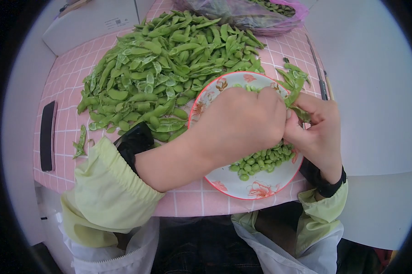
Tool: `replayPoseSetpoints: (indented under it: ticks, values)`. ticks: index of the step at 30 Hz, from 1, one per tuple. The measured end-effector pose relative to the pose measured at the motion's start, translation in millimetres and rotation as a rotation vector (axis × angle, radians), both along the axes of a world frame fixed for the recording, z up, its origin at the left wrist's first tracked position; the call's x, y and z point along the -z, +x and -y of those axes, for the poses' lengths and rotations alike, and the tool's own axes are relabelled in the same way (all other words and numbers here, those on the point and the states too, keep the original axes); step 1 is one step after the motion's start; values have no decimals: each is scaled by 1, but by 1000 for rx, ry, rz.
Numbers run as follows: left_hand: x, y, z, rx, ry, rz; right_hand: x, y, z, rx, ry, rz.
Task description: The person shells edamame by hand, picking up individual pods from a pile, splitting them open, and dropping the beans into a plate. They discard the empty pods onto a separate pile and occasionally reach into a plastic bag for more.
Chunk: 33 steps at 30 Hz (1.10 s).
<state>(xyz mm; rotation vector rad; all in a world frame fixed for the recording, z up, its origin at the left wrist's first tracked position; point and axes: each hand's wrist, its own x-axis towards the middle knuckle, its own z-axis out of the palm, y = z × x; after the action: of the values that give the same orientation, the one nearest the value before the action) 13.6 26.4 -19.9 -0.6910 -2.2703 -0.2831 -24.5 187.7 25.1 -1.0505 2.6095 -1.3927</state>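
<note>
Over the floral plate (215,183) my left hand (249,116) is closed, its fingertips turned away and hidden, meeting my right hand. A green pod (295,93) is pinched in my right hand (316,125), between thumb and fingers, at the plate's right rim. Whether my left fingers also grip that pod cannot be seen. Shelled green beans (260,162) lie in the plate below my left hand, and a few more show near its far rim. A large heap of pods and split husks (169,68) spreads behind and left of the plate.
A dark phone (48,136) lies at the table's left edge. At the back is a purple plastic bag (260,23) with pods inside. A white box (94,27) stands back left. A thin dark tool (322,82) lies along the right edge. One husk (80,142) sits near the left sleeve.
</note>
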Motion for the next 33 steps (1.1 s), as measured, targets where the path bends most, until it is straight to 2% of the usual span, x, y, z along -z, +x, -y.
replayPoseSetpoints:
  ticks: [5, 11, 17, 23, 29, 33]
  values:
    - [-1, 0, -2, -47, -83, -66, 1, 1, -1, 38, 24, 36]
    - [-1, -2, -3, -26, -55, -104, -2, 2, 1, 46, 10, 58]
    - [-2, -1, -3, -53, -86, -62, 0, 1, 1, 23, -14, 22]
    - [-1, -3, -5, 35, 111, 22, 3, -1, -3, 37, 6, 57]
    - [-7, -4, 1, 176, 302, 213, -4, 3, 0, 44, -44, 119]
    - [-5, -8, 1, 249, 483, 224, -7, 5, -1, 46, -66, 144]
